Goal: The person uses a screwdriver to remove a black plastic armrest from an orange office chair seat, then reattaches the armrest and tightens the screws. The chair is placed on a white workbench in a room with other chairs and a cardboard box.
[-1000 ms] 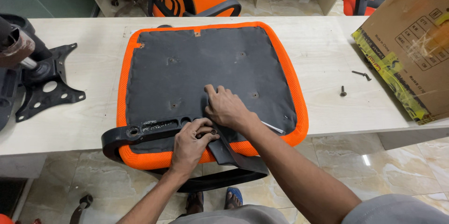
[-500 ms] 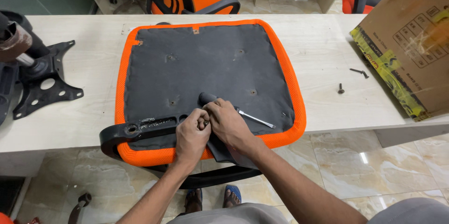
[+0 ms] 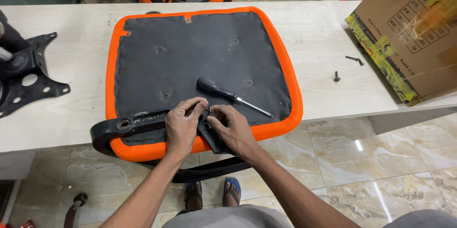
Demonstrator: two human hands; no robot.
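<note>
We are pinching a small fastener, too small to identify, between the thumb and forefinger of the right hand (image 3: 234,130), directly over a hole in the black armrest bracket (image 3: 143,122). The fingers of the left hand (image 3: 184,125) are pressed together and curled over the bracket, holding it flat against the seat so the hole stays aligned while the right hand is working.

The bracket is lying across the near edge of the upturned chair seat (image 3: 200,56), whose black underside is facing up with the orange mesh border around it; this orientation is exposing the mounting holes. The armrest loop is hanging past the table (image 3: 323,32) edge toward us.

A black-handled screwdriver (image 3: 231,95) is resting on the seat just beyond our hands, within easy reach. Two spare screws (image 3: 337,76) are lying on the table to the right, near a cardboard box (image 3: 409,32). A black metal chair base plate (image 3: 28,82) is sitting at the left end, well apart.
</note>
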